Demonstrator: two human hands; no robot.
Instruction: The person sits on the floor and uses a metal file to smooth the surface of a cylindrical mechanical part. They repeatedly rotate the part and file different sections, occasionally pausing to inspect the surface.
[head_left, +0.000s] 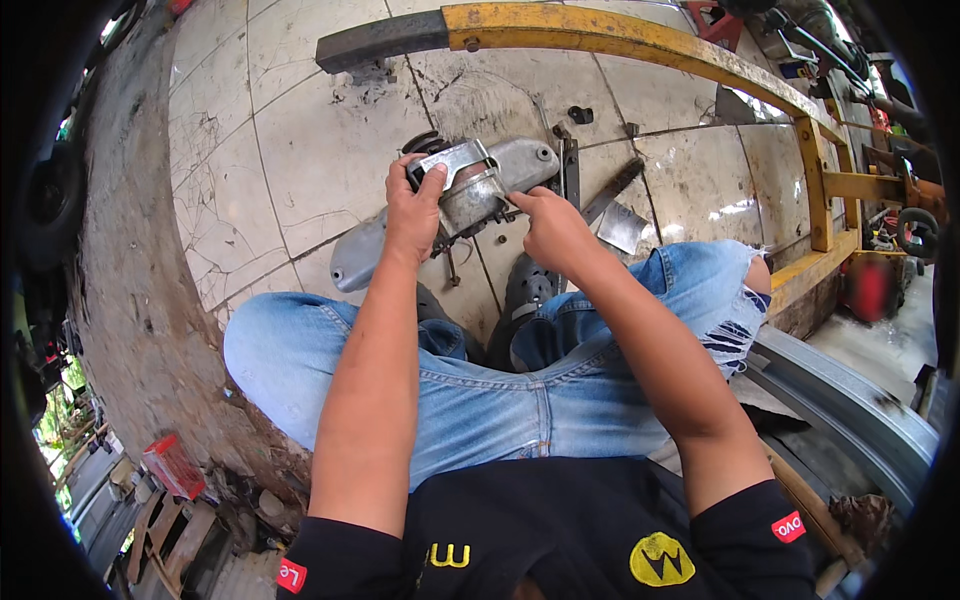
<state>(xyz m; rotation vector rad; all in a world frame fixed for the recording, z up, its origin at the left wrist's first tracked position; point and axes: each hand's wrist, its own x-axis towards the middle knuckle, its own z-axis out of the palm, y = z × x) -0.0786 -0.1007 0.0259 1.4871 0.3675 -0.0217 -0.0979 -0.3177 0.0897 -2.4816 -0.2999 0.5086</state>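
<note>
A cylindrical metal motor housing (472, 203) with a bright silver bracket (452, 160) around its top stands between my feet, above the tiled floor. My left hand (412, 215) is closed around its left side, thumb lying on the bracket. At its lower right edge, my right hand (553, 230) has its fingers curled in, the index finger and thumb meeting at the rim. Whatever they pinch is too small to make out. A long grey metal casting (360, 252) with rounded ends lies beneath the housing. Black rings (424, 143) show behind the bracket.
A yellow steel frame (620, 38) with a dark end spans the far side and right. Right of the housing lie a dark metal bar (614, 190), a flat metal piece (622, 228) and a small black part (580, 115). A bolt (453, 268) lies near my feet.
</note>
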